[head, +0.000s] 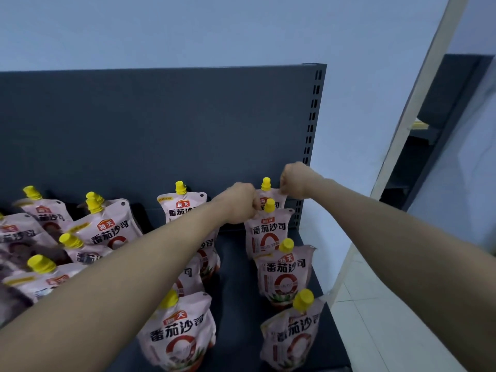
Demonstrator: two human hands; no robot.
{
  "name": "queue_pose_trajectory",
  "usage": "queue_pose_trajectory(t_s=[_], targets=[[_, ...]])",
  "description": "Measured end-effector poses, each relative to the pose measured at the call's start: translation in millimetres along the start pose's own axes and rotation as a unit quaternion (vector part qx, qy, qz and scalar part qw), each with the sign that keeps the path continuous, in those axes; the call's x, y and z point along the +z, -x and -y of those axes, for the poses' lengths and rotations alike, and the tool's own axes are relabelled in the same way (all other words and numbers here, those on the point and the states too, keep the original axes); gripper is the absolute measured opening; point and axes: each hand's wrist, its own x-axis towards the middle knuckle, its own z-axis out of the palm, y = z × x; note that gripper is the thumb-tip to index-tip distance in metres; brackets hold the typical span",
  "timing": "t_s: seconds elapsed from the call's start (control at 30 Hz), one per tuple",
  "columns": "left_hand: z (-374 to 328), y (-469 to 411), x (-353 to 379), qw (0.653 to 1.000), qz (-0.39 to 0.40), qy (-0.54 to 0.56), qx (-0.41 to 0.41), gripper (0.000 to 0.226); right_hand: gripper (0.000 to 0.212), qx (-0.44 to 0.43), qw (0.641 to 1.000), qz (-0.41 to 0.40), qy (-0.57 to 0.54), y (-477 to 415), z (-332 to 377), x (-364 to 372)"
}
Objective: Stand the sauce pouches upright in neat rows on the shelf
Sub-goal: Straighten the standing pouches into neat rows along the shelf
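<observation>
Pouches stand upright nearest you in the right-hand row on the shelf (233, 304); at its far end, against the back panel (161, 124), your left hand (240, 204) and right hand (296, 179) pinch the top corners of the rearmost pouch (271, 196), fingers curled closed.

- The rearmost pink sauce pouch with a yellow screw cap (269, 196) is pinched at its two top corners, against the dark grey metal back panel (161, 124).
- Its left corner is gripped by the left hand (240, 204), its right corner by the right hand (295, 181).
- Three more upright pouches (284, 275) are lined up in front of it on the dark shelf deck (233, 277).
- A second row (182, 334) is seen just left, partly hidden by the left forearm.
- Further left, pouches (107, 229) are seen tilted and overlapping.
</observation>
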Motion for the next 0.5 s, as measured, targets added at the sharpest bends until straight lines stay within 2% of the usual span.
queue_pose_trajectory(t_s=[0.13, 0.3, 0.4, 0.5], targets=[[1, 3, 0, 1.0, -0.007, 0.016, 0.019, 0.019, 0.031, 0.014, 1.0, 0.004, -0.005, 2, 3, -1], [0, 7, 0, 1.0, -0.005, 0.011, 0.021, 0.022, 0.015, 0.029, 0.999, -0.005, -0.039, 4, 5, 3], [-2, 14, -5, 1.0, 0.006, -0.009, 0.028, 0.025, 0.021, 0.039, 0.998, 0.004, -0.046, 10, 2, 2], [-8, 27, -15, 0.998, -0.047, 0.007, 0.047, 0.03, 0.024, 0.034, 0.997, -0.008, -0.063, 21, -3, -9]])
